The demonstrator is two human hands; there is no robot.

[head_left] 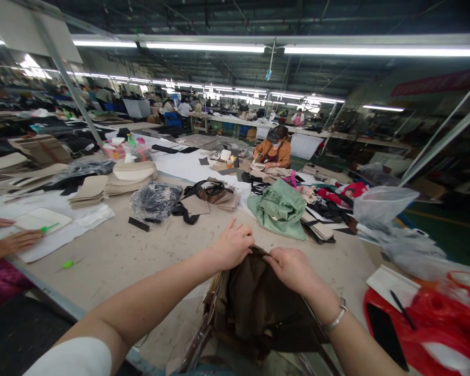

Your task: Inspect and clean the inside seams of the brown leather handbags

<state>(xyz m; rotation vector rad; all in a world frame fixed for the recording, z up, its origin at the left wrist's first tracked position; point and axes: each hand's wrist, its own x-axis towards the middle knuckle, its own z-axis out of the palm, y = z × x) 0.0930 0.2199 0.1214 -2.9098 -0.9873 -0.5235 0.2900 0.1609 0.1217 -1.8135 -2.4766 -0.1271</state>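
A dark brown fabric bag (266,308) hangs from both hands at the near edge of the worktable (172,256). My left hand (233,245) pinches its top edge from the left, with a ring showing on one finger. Close by on the right, my right hand (292,266) grips the same edge between thumb and fingers. The bag's cloth droops in folds below them. Long glossy brown strips, perhaps straps or trim, run down along its left side. The bag's bottom is partly out of sight.
Beyond my hands lie a green cloth bag (280,209), a plastic-wrapped black bundle (156,201) and stacked beige panels (133,177). A red plastic bag (434,318) and a phone (386,334) are at right. Another person's hands (19,240) work at left; a co-worker (276,149) sits opposite.
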